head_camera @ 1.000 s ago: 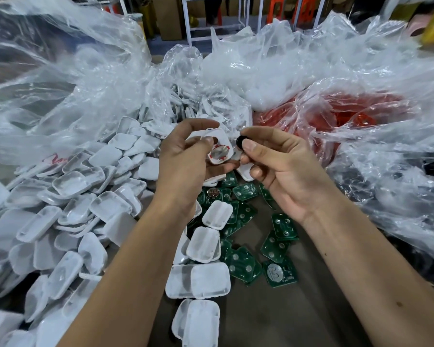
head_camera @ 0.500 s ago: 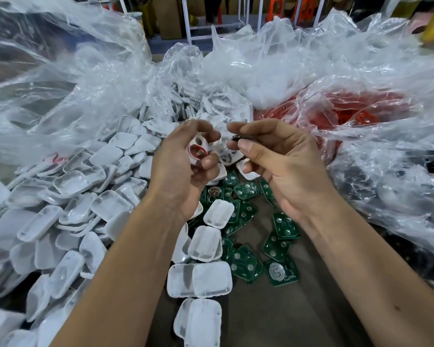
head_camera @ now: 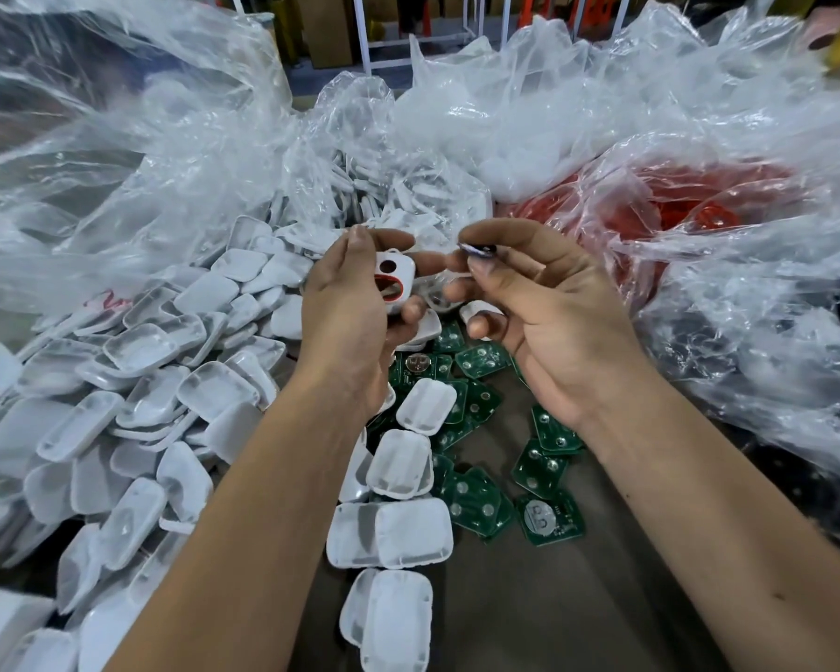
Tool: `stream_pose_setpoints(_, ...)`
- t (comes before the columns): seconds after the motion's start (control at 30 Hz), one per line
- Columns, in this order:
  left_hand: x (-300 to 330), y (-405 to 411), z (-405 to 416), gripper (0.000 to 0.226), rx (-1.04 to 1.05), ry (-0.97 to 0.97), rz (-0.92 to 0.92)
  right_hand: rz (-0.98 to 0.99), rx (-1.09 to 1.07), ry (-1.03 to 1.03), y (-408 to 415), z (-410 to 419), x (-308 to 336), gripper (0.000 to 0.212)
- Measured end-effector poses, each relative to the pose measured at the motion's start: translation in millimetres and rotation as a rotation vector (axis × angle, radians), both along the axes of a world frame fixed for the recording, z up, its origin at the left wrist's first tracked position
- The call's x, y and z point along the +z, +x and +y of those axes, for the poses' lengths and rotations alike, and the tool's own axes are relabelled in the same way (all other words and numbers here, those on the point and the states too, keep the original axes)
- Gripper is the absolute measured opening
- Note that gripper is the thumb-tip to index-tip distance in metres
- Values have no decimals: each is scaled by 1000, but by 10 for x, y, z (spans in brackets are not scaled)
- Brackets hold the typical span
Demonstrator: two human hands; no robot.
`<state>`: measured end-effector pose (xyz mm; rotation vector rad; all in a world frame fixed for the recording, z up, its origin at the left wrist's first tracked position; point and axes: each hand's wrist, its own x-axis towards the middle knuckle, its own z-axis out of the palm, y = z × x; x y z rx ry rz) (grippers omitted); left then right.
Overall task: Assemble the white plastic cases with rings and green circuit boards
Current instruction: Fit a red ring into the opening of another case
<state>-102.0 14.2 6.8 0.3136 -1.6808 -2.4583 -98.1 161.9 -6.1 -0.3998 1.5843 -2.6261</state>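
Observation:
My left hand (head_camera: 355, 308) grips a white plastic case (head_camera: 395, 281) with two holes, one rimmed in red. Just to its right, my right hand (head_camera: 544, 303) pinches a small dark ring (head_camera: 478, 249) between thumb and forefinger, a short gap away from the case. Below both hands, several green circuit boards (head_camera: 539, 470) lie scattered on the brown table (head_camera: 578, 613). A big heap of white case halves (head_camera: 141, 395) fills the left side, and a few more white cases (head_camera: 411, 531) lie near the boards.
Crumpled clear plastic bags (head_camera: 529, 114) rise behind the hands. One bag on the right holds red parts (head_camera: 699, 206). More clear plastic (head_camera: 772, 356) drapes over the table's right side. White frames and orange stools stand far behind.
My left hand has turned the white case so its holed face shows more to the camera. The right hand has lifted slightly with the dark ring, staying close to the case.

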Motion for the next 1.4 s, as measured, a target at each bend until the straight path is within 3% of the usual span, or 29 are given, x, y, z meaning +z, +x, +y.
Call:
stream_pose_setpoints(0.17,-15,-19,-13,36,44,-118,-5,72,-38,115,-9,-15,-30,23)
stream_pose_setpoints(0.4,-10,-14,-28,28,-37,-118,-45,231,-156,233,-22,-79,-104,25)
stream_pose_setpoints(0.57,-30,-15,-63,23,-46,-143,-6,234,-178,274,-31,-76,-108,32)
stream_pose_setpoints(0.77,-50,2,-99,15,-15,-291,77,209,-212,312,-26,-59,-117,26)
stream_pose_setpoints(0.97,0,6,-149,8,-67,-98,31,133,-230,324,-48,-45,-135,33)
stream_pose_setpoints(1.2,4,-58,-115,13,-204,327,-59,15,-260,401,-75,-51,-195,22)
stream_pose_setpoints(1.4,-54,-40,29,14,-168,298,-65,-155,-75,208,-60,-52,-135,16)
